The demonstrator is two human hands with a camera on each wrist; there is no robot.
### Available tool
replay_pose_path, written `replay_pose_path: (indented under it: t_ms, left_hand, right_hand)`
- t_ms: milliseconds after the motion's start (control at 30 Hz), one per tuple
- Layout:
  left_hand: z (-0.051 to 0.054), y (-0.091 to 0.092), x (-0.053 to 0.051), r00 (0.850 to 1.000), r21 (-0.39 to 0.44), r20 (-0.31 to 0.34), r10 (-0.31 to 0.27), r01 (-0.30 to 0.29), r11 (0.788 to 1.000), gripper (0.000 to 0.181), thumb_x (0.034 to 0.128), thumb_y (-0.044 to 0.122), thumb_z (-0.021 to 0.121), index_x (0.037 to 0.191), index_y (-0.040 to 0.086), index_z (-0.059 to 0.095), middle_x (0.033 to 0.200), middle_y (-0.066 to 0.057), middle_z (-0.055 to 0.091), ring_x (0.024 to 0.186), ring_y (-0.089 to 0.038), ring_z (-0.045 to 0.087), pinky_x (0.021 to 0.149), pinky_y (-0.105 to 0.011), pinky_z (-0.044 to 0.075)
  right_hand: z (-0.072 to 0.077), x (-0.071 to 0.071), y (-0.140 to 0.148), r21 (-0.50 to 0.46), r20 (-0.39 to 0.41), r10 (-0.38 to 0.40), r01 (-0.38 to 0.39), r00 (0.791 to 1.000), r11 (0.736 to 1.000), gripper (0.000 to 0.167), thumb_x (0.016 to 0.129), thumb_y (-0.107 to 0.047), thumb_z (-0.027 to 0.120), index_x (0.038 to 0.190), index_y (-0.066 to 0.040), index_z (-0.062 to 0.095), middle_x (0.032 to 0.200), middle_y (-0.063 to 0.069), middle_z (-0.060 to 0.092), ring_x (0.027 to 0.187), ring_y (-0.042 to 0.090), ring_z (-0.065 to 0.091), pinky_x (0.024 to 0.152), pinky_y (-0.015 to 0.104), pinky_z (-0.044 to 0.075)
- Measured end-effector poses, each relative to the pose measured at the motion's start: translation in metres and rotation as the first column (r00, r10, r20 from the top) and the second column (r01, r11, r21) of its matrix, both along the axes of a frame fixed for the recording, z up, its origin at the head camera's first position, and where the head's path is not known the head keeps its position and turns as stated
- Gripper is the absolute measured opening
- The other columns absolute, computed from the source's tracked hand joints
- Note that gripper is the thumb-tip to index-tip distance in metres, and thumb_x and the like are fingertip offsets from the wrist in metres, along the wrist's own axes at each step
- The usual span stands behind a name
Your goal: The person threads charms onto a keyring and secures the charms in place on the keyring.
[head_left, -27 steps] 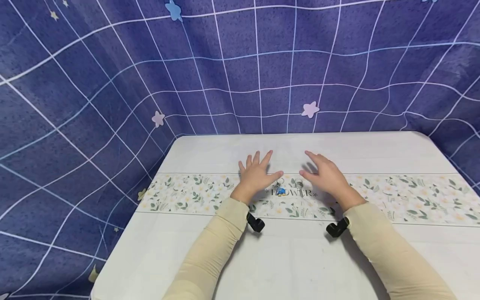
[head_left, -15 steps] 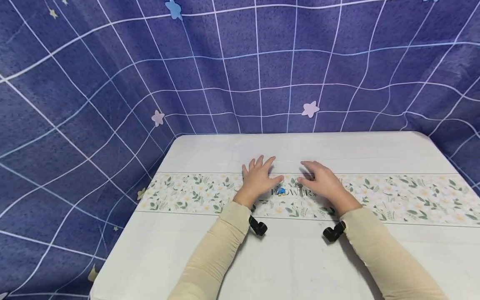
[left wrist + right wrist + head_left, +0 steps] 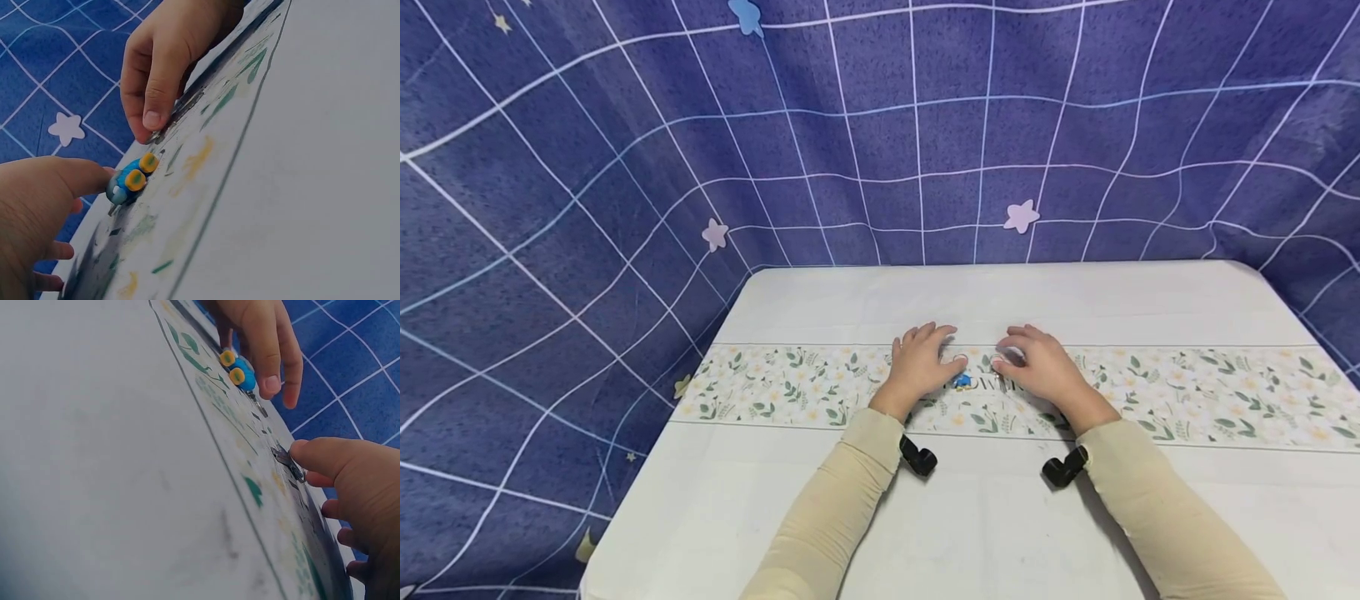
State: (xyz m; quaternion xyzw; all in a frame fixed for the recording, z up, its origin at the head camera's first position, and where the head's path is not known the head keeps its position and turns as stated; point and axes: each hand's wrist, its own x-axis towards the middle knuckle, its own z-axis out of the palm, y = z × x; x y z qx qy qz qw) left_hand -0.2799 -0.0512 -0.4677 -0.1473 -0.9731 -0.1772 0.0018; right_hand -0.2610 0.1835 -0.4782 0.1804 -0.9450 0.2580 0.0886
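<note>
The blue-violet curtain [image 3: 880, 133] fills most of my head view, printed with a pale wavy grid and a few stars [image 3: 1022, 216]. It hangs beyond the far edge of the white tabletop [image 3: 977, 517] and along its left side. Across the tabletop runs a floral band [image 3: 805, 383] of green leaves and pale blossoms. Two beige sleeves [image 3: 820, 508] come in from the near side, each with a black wrist mount [image 3: 917, 457] at the cuff.

I have the left hand [image 3: 916, 364] over the band with its fingers apart and lightly bent, thumb well away from the index finger. The right hand [image 3: 1045, 365] faces it, fingers curved, with a gap above the thumb; I see neither hand gripping anything. Dark lettering [image 3: 977, 383] lies between them; I can read "OWE", with the ends blocked by the hands and the small things.

The blue charm [image 3: 244, 375], with two yellow feet, lies on the band at the left thumb. A small metal piece [image 3: 287, 464], key-like but blurred, lies under the right thumb tip. Whether either thumb actually touches, I can't tell.
</note>
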Motion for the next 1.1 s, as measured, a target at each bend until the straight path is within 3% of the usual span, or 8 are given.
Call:
replay_pose_path:
  t_ms: [233,400,733,1100]
  left_hand:
    - [-0.0044,0.0003,0.0025,0.999,-0.017,-0.038,-0.019,0.019,1.0,0.04,0.098,0.052,0.06,0.13,0.029,0.066,0.158,-0.006,0.042,0.146,-0.038,0.032,0.117,-0.066,0.018]
    - [-0.0055,0.0014,0.002,0.998,0.029,-0.054,-0.012,0.014,0.999,0.028,0.0958,0.047,0.067,0.115,0.027,0.072,0.154,-0.006,0.047,0.144,-0.034,0.037,0.117,-0.064,0.02]
    - [-0.0069,0.0057,0.0001,0.996,0.145,-0.078,0.033,-0.021,0.989,0.017,0.0904,0.038,0.076,0.094,0.022,0.071,0.143,-0.006,0.057,0.137,-0.031,0.045,0.118,-0.055,0.024]
    - [-0.0056,0.0039,0.0011,0.996,0.185,-0.084,0.03,-0.014,0.983,0.017,0.0938,0.033,0.073,0.086,0.019,0.072,0.14,-0.008,0.06,0.136,-0.032,0.046,0.118,-0.054,0.025]
  right_hand:
    - [-0.0043,0.0021,-0.0027,-0.017,-0.029,-0.015,0.014,0.999,1.0,0.026,0.091,-0.03,0.075,0.107,-0.01,0.074,0.14,0.026,0.054,0.136,0.053,0.041,0.114,0.063,0.03]
    - [-0.006,0.0019,-0.0037,-0.026,-0.027,-0.019,0.018,0.999,0.999,0.026,0.091,-0.03,0.074,0.107,-0.009,0.074,0.14,0.025,0.055,0.136,0.05,0.042,0.114,0.062,0.031]
    - [-0.0043,0.0013,-0.0036,-0.103,0.013,-0.036,0.038,0.999,0.994,0.02,0.092,-0.025,0.074,0.103,-0.007,0.072,0.134,0.021,0.059,0.129,0.043,0.051,0.111,0.057,0.037]
    - [-0.0055,0.0024,-0.0028,-0.214,0.021,-0.053,0.057,0.998,0.975,0.01,0.096,-0.018,0.069,0.096,-0.008,0.071,0.128,0.018,0.063,0.125,0.041,0.054,0.108,0.057,0.039]
